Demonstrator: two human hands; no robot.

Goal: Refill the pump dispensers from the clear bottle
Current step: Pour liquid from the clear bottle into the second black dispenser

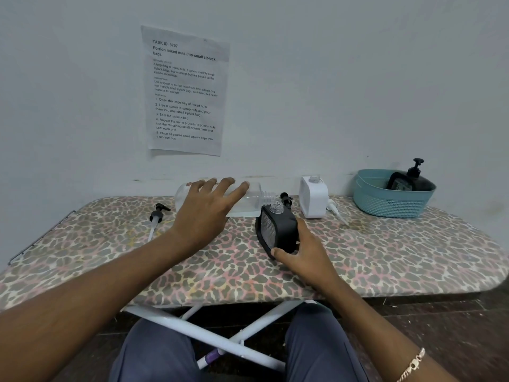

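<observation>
The clear bottle (252,201) lies level just above the board, its open threaded neck pointing right. My left hand (205,213) wraps over it from the near side, fingers spread across the top. The bottle's neck ends just above and left of the open mouth of a black square dispenser (278,230). This dispenser leans to the left, and my right hand (303,253) grips its lower right corner. A white dispenser (314,198) stands open behind it. Liquid flow cannot be made out.
A leopard-print ironing board (385,257) carries everything. Loose pumps lie on it: a black pump (157,215) at the left, another black pump (286,198) behind the black dispenser, a white pump (337,212) beside the white one. A teal basket (391,202) at the back right holds a capped black dispenser (410,179).
</observation>
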